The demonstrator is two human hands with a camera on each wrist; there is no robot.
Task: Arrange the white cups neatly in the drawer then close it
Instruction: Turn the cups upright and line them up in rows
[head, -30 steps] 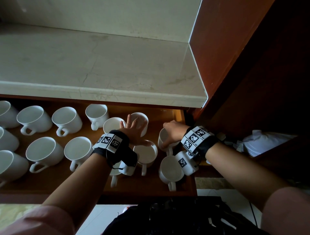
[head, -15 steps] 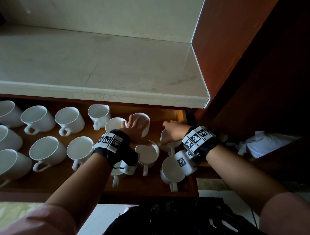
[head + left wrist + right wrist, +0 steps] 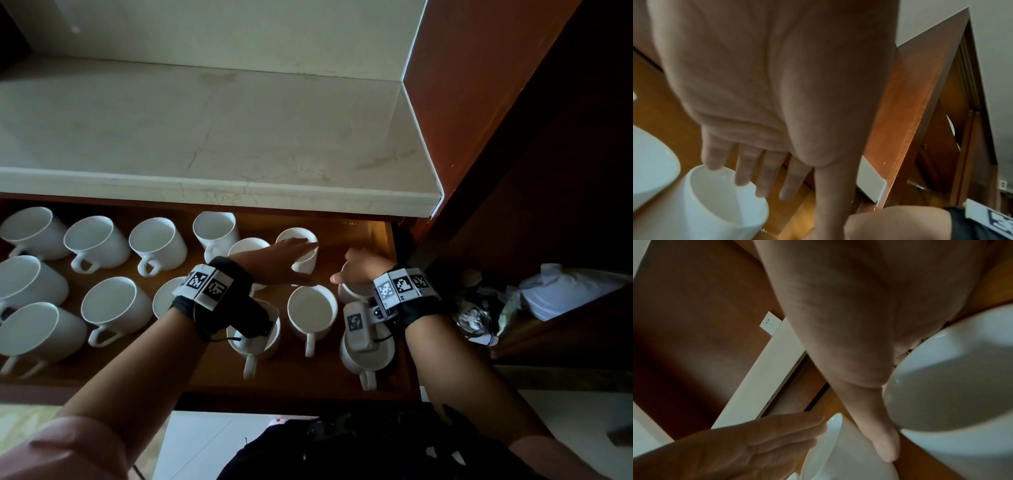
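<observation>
Since the earlier head frames, left hand [image 3: 281,260] has turned from a spread, fingers-up pose to a flatter reach, fingertips now over the rim of the back-row cup [image 3: 301,251]; right hand [image 3: 359,269] has shifted little.

Left to right in the drawer [image 3: 370,236]: two tidy rows of white cups fill the left part, handles toward the person. Right part is less regular. Left hand is open, fingers [image 3: 748,165] straight and together, lying across the far cup's mouth; left wrist view shows them at the rim, curled round nothing. That cup sits directly ahead of the left hand, toward the drawer's back wall, apart from the row to its left.

Further right, the right hand cups over the right-hand cup [image 3: 953,386], thumb [image 3: 877,426] down its outer wall. Its fingers are hidden, so grip cannot be confirmed. This cup stands near the drawer's right wall.

Judgement: next move turns on the back-row cup lying offset to the right of its row. Left hand is nearer; a leftward slide would close the gap. Drawer is fully open; closing not yet due.
</observation>
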